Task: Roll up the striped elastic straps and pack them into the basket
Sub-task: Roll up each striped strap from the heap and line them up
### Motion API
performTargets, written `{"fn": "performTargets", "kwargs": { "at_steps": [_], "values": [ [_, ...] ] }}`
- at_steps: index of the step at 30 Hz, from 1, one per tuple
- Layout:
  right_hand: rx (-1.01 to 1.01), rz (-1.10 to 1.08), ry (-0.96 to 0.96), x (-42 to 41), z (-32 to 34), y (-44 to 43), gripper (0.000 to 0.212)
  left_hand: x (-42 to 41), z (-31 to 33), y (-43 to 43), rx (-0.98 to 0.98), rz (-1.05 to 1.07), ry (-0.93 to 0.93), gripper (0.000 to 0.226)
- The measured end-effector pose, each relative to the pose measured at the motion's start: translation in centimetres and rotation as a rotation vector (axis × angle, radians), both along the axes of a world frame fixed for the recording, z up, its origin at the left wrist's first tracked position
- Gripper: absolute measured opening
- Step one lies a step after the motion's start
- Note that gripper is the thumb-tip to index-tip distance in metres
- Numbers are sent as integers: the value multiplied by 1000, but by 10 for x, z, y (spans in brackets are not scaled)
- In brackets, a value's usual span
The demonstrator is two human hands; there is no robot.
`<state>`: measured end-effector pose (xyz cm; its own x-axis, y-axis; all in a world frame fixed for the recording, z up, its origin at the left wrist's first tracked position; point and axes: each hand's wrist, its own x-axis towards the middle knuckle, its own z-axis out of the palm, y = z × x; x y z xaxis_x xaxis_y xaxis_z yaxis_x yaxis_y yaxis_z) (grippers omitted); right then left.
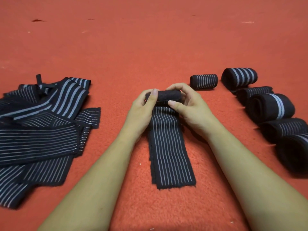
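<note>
Both hands meet over the middle of the red carpet (150,47), each gripping one end of a small dark roll: the left hand (141,112) pinches its left end between thumb and fingers, and the right hand (190,107) closes round its right end with the thumb pressed on the front. Far to the left of the left hand lies a loose pile of unrolled straps (41,124), black elastic bands crossing one another, some with thin pale stripes set close together and a few with broader grey stripes; a narrow dark cord or tab sticks up near the pile's far edge. Between the hands sits the strap being rolled (168,144), black with fine white lengthwise stripes; its far end is wound into the tight roll held in the fingers, and its flat tail runs back toward the person between the forearms, ending in a slightly frayed edge on the carpet. Just beyond the right hand stands a small finished roll (204,81) with thin stripes round it. Further right, a row of rolled straps (270,107) runs from far to near, lying close together, some with wide grey bands and some with fine lines. No writing or label can be read on any strap.
</note>
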<state>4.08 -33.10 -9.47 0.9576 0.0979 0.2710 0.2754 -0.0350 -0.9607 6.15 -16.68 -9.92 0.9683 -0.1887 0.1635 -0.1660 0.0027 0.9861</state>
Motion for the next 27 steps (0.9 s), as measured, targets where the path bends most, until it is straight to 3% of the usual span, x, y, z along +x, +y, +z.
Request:
{"fn": "performTargets", "kwargs": {
  "at_steps": [5, 10, 14, 18, 24, 27],
  "values": [
    [29, -67, 88, -1, 2, 7, 37, 1, 0, 3, -110, -60, -28, 18],
    [-14, -126, 110, 0, -1, 12, 42, 2, -2, 7, -119, -146, -50, 33],
    [127, -12, 80, -1, 1, 7, 32, 1, -1, 2, -65, -65, 1, 36],
    [4, 21, 0, -3, 1, 8, 36, 1, -1, -1, 2, 13, 117, 49],
    [45, -9, 77, -6, 6, 14, 35, 1, -1, 3, -127, -57, 5, 15],
    [56, -111, 122, -5, 7, 19, 34, 1, -2, 5, -142, -110, -57, 17]
  ]
}}
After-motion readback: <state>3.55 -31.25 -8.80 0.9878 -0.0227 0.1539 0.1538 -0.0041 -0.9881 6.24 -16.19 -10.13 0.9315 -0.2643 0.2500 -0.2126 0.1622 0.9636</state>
